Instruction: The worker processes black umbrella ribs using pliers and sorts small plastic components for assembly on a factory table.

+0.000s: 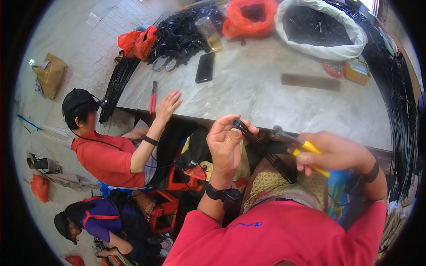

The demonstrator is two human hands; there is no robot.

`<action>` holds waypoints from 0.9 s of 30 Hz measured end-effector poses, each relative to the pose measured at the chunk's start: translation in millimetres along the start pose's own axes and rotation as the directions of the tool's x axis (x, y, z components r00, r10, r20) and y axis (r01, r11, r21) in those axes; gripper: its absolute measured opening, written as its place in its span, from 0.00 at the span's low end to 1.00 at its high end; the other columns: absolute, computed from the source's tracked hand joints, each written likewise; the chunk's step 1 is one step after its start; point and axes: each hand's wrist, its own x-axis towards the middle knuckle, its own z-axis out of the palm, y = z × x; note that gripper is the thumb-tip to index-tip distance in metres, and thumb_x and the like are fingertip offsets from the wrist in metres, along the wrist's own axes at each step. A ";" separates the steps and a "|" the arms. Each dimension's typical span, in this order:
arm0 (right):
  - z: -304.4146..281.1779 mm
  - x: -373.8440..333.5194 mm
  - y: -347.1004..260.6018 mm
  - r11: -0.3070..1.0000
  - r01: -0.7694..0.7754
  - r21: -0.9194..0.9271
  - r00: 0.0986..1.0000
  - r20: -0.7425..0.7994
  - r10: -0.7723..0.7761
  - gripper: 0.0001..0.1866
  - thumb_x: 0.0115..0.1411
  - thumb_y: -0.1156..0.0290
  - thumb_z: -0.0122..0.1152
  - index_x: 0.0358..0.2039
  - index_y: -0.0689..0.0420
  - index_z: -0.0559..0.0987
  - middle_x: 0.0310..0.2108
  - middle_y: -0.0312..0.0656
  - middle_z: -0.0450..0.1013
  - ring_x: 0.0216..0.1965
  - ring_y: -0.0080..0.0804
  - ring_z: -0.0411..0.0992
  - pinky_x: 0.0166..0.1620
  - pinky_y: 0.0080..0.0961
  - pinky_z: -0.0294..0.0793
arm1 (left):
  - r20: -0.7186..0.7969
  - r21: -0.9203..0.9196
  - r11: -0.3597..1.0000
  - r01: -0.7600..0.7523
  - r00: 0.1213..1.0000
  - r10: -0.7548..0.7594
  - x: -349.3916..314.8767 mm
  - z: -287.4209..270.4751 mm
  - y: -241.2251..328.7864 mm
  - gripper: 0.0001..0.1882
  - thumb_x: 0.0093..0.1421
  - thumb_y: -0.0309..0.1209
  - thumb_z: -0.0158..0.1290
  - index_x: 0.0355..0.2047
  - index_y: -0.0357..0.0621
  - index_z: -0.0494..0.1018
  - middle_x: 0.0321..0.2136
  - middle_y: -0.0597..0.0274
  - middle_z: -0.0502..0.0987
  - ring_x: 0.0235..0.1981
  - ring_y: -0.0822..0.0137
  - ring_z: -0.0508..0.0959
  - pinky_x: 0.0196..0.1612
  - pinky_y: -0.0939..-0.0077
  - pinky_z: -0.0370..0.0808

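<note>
My left hand [225, 144], raised in front of the table edge, pinches the upper end of a long slim black piece [276, 163] between thumb and fingers. This piece has a round, holed tip and splits into thin parallel strips lower down; it slants down to the right over my lap. What it belongs to I cannot make out. My right hand [330, 150] is closed around yellow-handled pliers [284, 135]. Their dark metal head points left toward the black piece, apart from it. Whether the jaws are closed is too small to tell.
On the grey table [248, 88] lie a phone [205, 68], red-handled pliers [153, 98], a brown strip [310, 82] and a heap of black parts [179, 33]. A white sack [284, 26] and red bag [230, 26] stand behind. A seated co-worker [111, 155] is at left.
</note>
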 end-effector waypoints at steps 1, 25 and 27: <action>0.2 0.7 0.1 1.000 0.005 -0.009 1.000 0.000 -0.005 0.16 0.69 0.61 0.51 0.42 0.63 0.71 0.29 0.36 0.75 0.28 0.20 0.75 0.31 0.20 0.73 | 0.000 0.000 1.000 0.001 1.000 -0.001 0.3 1.0 0.4 0.19 0.62 0.31 0.58 0.48 0.33 0.68 0.35 0.49 0.77 0.36 0.57 0.80 0.45 0.54 0.79; 13.5 13.5 1.9 0.986 0.095 -0.138 0.995 -0.017 -0.098 0.18 0.67 0.58 0.52 0.46 0.62 0.72 0.27 0.38 0.77 0.25 0.25 0.73 0.29 0.24 0.71 | 0.092 -0.158 0.985 0.072 0.994 -0.058 0.6 -7.8 5.9 0.20 0.56 0.35 0.64 0.45 0.40 0.70 0.36 0.58 0.72 0.37 0.63 0.73 0.43 0.66 0.73; 14.3 12.8 2.0 0.988 0.087 -0.129 0.996 -0.012 -0.089 0.18 0.67 0.58 0.52 0.45 0.62 0.72 0.27 0.38 0.77 0.25 0.24 0.73 0.29 0.24 0.71 | 0.144 -0.226 0.967 0.120 0.986 -0.089 2.5 -8.7 5.4 0.21 0.54 0.35 0.65 0.44 0.43 0.70 0.36 0.60 0.72 0.38 0.64 0.73 0.42 0.67 0.71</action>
